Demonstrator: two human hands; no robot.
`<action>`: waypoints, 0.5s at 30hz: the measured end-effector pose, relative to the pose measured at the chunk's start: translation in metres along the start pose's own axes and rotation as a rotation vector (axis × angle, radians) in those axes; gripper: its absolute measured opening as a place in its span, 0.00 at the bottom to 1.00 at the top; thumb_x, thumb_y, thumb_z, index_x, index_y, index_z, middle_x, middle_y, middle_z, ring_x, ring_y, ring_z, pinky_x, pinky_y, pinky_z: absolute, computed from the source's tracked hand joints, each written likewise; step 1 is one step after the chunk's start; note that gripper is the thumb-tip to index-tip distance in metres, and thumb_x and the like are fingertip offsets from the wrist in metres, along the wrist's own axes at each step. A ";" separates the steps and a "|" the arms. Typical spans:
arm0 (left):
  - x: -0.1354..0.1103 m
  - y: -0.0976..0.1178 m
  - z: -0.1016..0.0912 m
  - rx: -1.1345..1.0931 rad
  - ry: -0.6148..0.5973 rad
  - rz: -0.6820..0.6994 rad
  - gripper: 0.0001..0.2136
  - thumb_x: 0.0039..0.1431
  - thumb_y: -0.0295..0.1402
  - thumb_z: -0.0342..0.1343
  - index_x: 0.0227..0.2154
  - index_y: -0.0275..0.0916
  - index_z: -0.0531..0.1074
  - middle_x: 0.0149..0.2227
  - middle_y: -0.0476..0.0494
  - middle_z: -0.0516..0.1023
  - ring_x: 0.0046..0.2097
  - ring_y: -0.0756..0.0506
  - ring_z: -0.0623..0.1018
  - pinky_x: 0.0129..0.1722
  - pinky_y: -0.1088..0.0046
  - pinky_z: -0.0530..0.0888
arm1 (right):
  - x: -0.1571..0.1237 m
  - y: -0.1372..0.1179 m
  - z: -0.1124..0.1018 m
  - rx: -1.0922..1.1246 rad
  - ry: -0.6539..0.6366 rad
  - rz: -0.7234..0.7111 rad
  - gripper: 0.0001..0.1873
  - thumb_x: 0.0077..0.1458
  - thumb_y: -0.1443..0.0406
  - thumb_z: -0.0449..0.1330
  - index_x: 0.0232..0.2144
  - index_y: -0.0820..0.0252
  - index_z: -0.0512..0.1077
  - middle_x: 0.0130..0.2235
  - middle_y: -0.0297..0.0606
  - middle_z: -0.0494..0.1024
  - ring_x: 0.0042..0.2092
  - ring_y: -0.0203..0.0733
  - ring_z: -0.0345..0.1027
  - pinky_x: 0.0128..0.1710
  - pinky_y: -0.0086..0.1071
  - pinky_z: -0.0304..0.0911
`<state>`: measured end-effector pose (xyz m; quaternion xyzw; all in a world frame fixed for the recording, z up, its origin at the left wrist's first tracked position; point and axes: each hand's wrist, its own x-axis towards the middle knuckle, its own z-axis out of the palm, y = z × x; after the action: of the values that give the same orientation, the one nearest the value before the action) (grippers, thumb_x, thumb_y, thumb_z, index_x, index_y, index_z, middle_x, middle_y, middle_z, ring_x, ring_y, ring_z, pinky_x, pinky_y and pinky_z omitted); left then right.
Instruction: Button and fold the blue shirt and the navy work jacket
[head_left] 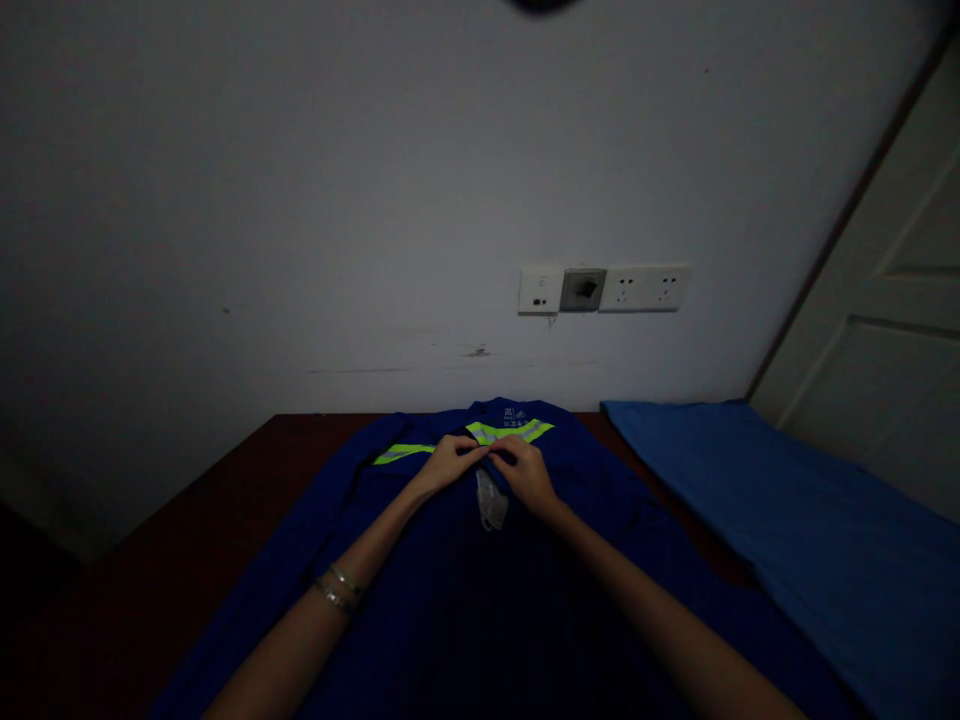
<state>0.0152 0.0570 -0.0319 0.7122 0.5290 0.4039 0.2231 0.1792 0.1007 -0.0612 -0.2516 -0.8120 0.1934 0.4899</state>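
A dark blue work jacket [600,490] with yellow-green reflective strips lies spread out, its collar toward the wall. My left hand [454,460] pinches the jacket's front just below the collar, beside one reflective strip. Opposite it, my right hand [523,472] is closed in a pinch at the same spot, and the fingertips of both hands nearly touch. The exact bit of cloth or fastener between the fingers is too small to make out. Just below the hands rests a small, clear plastic-looking packet [491,502]. Printed white marks show inside the collar.
The jacket lies on a dark red tabletop [225,500] against a pale wall. At the right a lighter blue cloth [825,530] is spread flat. Wall sockets [645,288] and a switch plate [540,290] sit above the table. A white panelled door [885,370] stands at far right.
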 end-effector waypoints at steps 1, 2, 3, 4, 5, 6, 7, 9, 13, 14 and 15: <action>0.001 -0.002 0.001 -0.010 0.014 -0.004 0.14 0.53 0.38 0.51 0.27 0.33 0.76 0.25 0.48 0.75 0.29 0.49 0.71 0.30 0.76 0.65 | 0.000 -0.001 -0.001 -0.028 -0.008 -0.006 0.06 0.51 0.67 0.56 0.31 0.57 0.73 0.34 0.38 0.75 0.38 0.41 0.68 0.40 0.35 0.62; 0.001 -0.004 0.002 -0.017 0.023 -0.012 0.15 0.52 0.39 0.51 0.25 0.33 0.76 0.24 0.48 0.74 0.28 0.49 0.70 0.29 0.77 0.64 | -0.001 -0.002 -0.001 -0.052 -0.015 -0.009 0.07 0.51 0.67 0.56 0.32 0.57 0.73 0.35 0.38 0.75 0.38 0.41 0.68 0.41 0.35 0.62; 0.002 -0.006 0.003 -0.027 0.032 -0.025 0.15 0.52 0.40 0.51 0.24 0.32 0.76 0.22 0.49 0.73 0.27 0.50 0.69 0.28 0.77 0.63 | -0.001 -0.003 -0.002 -0.071 -0.022 -0.010 0.07 0.50 0.67 0.56 0.32 0.57 0.73 0.35 0.38 0.75 0.39 0.41 0.68 0.41 0.35 0.62; 0.002 -0.008 0.004 -0.039 0.044 -0.044 0.15 0.51 0.40 0.51 0.23 0.32 0.76 0.21 0.50 0.72 0.26 0.50 0.68 0.27 0.77 0.62 | -0.001 -0.003 -0.002 -0.079 -0.025 -0.013 0.07 0.50 0.67 0.56 0.32 0.57 0.73 0.35 0.38 0.75 0.39 0.42 0.68 0.41 0.35 0.62; 0.003 -0.010 0.005 -0.056 0.057 -0.065 0.16 0.51 0.40 0.51 0.22 0.32 0.75 0.20 0.50 0.71 0.26 0.51 0.67 0.26 0.77 0.62 | 0.000 -0.002 -0.002 -0.077 -0.025 -0.019 0.07 0.50 0.67 0.56 0.32 0.57 0.73 0.35 0.39 0.75 0.39 0.42 0.68 0.41 0.36 0.62; 0.003 -0.010 0.005 -0.075 0.071 -0.084 0.16 0.50 0.41 0.52 0.22 0.32 0.75 0.20 0.50 0.71 0.25 0.51 0.67 0.26 0.77 0.62 | 0.001 -0.002 -0.003 -0.067 -0.023 -0.028 0.07 0.50 0.67 0.56 0.32 0.57 0.73 0.35 0.38 0.75 0.39 0.42 0.68 0.41 0.36 0.62; 0.003 -0.011 0.005 -0.093 0.083 -0.101 0.15 0.50 0.41 0.52 0.22 0.32 0.75 0.20 0.50 0.71 0.25 0.51 0.67 0.26 0.77 0.62 | 0.002 -0.001 -0.003 -0.050 -0.017 -0.035 0.07 0.49 0.68 0.57 0.31 0.57 0.73 0.35 0.38 0.75 0.39 0.42 0.68 0.42 0.36 0.62; 0.003 -0.011 0.005 -0.128 0.101 -0.127 0.15 0.49 0.41 0.53 0.23 0.32 0.76 0.20 0.50 0.71 0.25 0.51 0.67 0.27 0.77 0.62 | 0.005 0.001 -0.006 -0.015 0.004 -0.037 0.06 0.48 0.68 0.57 0.30 0.58 0.73 0.34 0.38 0.76 0.39 0.41 0.68 0.42 0.36 0.62; 0.003 -0.013 0.005 -0.161 0.105 -0.155 0.16 0.48 0.42 0.53 0.23 0.32 0.76 0.20 0.50 0.71 0.25 0.51 0.67 0.27 0.77 0.62 | 0.008 0.001 -0.012 -0.053 0.046 -0.039 0.05 0.49 0.68 0.57 0.29 0.58 0.73 0.33 0.38 0.75 0.38 0.41 0.68 0.41 0.35 0.62; 0.004 -0.014 0.005 -0.158 0.103 -0.158 0.16 0.48 0.42 0.53 0.23 0.32 0.76 0.20 0.50 0.72 0.25 0.51 0.67 0.26 0.77 0.62 | 0.008 0.001 -0.013 -0.091 0.037 -0.058 0.05 0.50 0.68 0.57 0.29 0.58 0.73 0.33 0.38 0.75 0.38 0.41 0.67 0.41 0.35 0.62; 0.004 -0.015 0.006 -0.152 0.101 -0.157 0.16 0.49 0.42 0.52 0.23 0.32 0.76 0.20 0.50 0.72 0.25 0.51 0.67 0.26 0.77 0.62 | 0.008 0.000 -0.014 -0.138 0.022 -0.084 0.05 0.50 0.68 0.56 0.29 0.58 0.73 0.33 0.38 0.74 0.39 0.41 0.67 0.42 0.35 0.62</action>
<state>0.0117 0.0663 -0.0448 0.6286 0.5614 0.4594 0.2804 0.1891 0.1059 -0.0492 -0.2527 -0.8276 0.1138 0.4881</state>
